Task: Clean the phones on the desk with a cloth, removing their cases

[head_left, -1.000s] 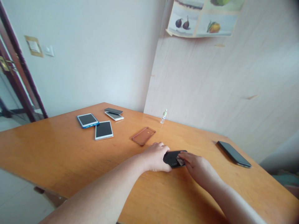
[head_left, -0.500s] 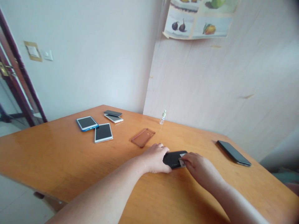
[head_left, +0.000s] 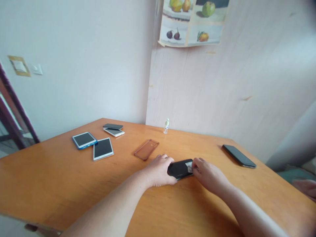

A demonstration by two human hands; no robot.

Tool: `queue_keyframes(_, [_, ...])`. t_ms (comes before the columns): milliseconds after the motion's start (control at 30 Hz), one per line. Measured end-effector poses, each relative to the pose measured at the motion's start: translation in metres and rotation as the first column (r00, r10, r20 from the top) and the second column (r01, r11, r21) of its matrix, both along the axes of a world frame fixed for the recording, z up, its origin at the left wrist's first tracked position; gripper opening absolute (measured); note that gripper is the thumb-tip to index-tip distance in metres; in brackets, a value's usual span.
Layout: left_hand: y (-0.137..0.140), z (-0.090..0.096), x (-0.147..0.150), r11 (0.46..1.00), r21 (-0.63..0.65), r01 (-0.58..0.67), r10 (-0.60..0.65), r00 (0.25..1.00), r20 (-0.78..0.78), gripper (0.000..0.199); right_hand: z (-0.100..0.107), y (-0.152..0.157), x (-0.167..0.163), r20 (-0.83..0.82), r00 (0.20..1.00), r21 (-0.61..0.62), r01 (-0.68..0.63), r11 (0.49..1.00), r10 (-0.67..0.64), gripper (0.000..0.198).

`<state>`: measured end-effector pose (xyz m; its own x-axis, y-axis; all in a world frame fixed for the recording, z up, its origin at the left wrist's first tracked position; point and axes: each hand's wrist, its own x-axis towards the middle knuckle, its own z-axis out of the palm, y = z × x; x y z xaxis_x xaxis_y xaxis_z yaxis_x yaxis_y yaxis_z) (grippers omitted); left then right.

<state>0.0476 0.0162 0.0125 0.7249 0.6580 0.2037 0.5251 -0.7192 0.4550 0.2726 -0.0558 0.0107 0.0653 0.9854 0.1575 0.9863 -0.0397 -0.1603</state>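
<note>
A black phone (head_left: 179, 169) lies on the wooden table, its back apparently facing up. My left hand (head_left: 160, 171) grips the phone's left end, thumb along the near edge and fingers on the far edge. At the other end a whitish sticker (head_left: 189, 167) shows on the black surface. My right hand (head_left: 207, 172) is closed there, its fingertips pinched at the sticker's right edge; they partly hide it. Just beyond my left hand lies a clear brownish phone case (head_left: 146, 150), apart from both hands.
On the table's left lie a blue-cased tablet (head_left: 84, 140), a white tablet (head_left: 103, 148), a white phone (head_left: 114, 132) and a dark phone (head_left: 113, 126). A small bottle (head_left: 166, 126) stands near the wall. Another dark phone (head_left: 239, 156) is right; another person's hand (head_left: 306, 188) shows beyond the edge.
The view has shifted, and another person's hand shows more at the right edge. My left hand keeps its grip on the phone; my right fingers moved slightly at the sticker, which shows more whitish surface.
</note>
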Motion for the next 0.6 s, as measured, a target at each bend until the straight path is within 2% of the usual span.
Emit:
queue_keyframes(100, [0.000,0.000,-0.001,1.000,0.009,0.016,-0.016,1.000,0.007,0.046,0.001,0.006,0.027,0.034,0.984,-0.065,0.178,0.982,-0.176,0.014])
queue_keyframes(200, [0.002,0.000,-0.001,0.999,0.033,0.036,-0.036,0.999,0.007,0.044,0.004,0.007,0.037,0.038,0.966,-0.106,0.259,0.960,-0.256,0.016])
queue_keyframes(433, [0.003,-0.001,-0.001,0.994,0.090,0.057,-0.057,0.998,0.000,0.039,0.005,0.005,0.034,0.026,0.963,-0.087,0.268,0.960,-0.267,0.021])
queue_keyframes(600, [0.002,-0.002,0.000,0.989,0.136,0.053,-0.052,0.999,-0.011,0.043,-0.001,0.006,0.037,0.060,0.982,-0.039,0.183,0.982,-0.181,0.034])
